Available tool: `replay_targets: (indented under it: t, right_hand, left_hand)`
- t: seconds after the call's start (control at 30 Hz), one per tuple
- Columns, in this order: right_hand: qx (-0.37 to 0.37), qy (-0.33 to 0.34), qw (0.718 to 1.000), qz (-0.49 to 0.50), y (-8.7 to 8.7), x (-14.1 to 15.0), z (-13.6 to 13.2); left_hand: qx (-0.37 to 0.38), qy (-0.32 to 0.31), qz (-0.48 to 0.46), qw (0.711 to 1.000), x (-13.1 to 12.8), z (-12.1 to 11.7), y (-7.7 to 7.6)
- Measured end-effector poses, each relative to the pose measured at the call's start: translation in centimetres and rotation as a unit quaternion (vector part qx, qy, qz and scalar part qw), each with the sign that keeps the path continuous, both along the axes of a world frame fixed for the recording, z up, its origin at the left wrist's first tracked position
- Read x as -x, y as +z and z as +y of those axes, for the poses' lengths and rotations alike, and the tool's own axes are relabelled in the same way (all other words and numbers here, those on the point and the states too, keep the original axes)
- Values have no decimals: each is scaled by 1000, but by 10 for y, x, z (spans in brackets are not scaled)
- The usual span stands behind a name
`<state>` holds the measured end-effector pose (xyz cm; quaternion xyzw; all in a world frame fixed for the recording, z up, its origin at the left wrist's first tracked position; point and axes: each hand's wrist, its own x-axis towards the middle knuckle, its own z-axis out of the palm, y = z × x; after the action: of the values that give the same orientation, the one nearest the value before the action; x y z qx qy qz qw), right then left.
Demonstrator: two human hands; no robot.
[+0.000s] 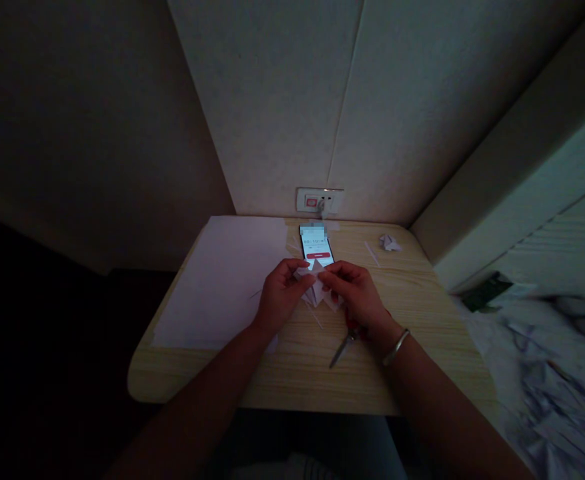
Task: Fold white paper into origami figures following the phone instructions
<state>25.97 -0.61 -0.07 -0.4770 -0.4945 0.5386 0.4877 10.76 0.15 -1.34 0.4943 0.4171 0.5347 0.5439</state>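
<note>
A small folded piece of white paper [316, 291] is held up between both hands over the middle of the table. My left hand [285, 287] pinches its left side between thumb and fingers. On the other side my right hand [355, 290] grips the paper near its upper right part. Red-handled scissors [343, 349] lie under and beside my right hand, blades toward me, their handles partly hidden. Just beyond the paper a lit phone [315, 241] shows a timer-like screen, its lower end covered by the paper and fingers.
Large white paper sheets [222, 280] cover the left part of the wooden table [417, 320]. A crumpled or folded paper piece [389, 243] and a thin paper strip [371, 253] lie at the back right. A wall socket [319, 201] holds a plug. Papers are heaped on the right, beside the table.
</note>
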Motion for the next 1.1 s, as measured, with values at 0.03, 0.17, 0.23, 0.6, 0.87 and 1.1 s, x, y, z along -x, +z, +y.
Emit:
replay_targets:
  t: [0.03,0.17,0.23,0.6,0.87,1.1]
  right_hand:
    - [-5,-4,1000,5,0,0,0]
    - [-22,-1,1000,22,-2,1,-1]
    - [-49,-4,999,21,-3,2,-2]
    - [-361,-69,909,-195,-5,-4,-5]
    - [-426,-58,867,-250,-1,-7,-6]
    - [-343,-80,927,-130,-8,5,-5]
  left_hand:
    - [-11,5,-4,1000,0,0,0]
    - [-63,43,44,996,3,-3,0]
    - [-96,76,76,990,4,-6,-1]
    - [-240,157,145,947,7,-4,-5]
    - [-115,51,12,992,0,-7,2]
    - [-114,96,17,989,-1,-7,-1]
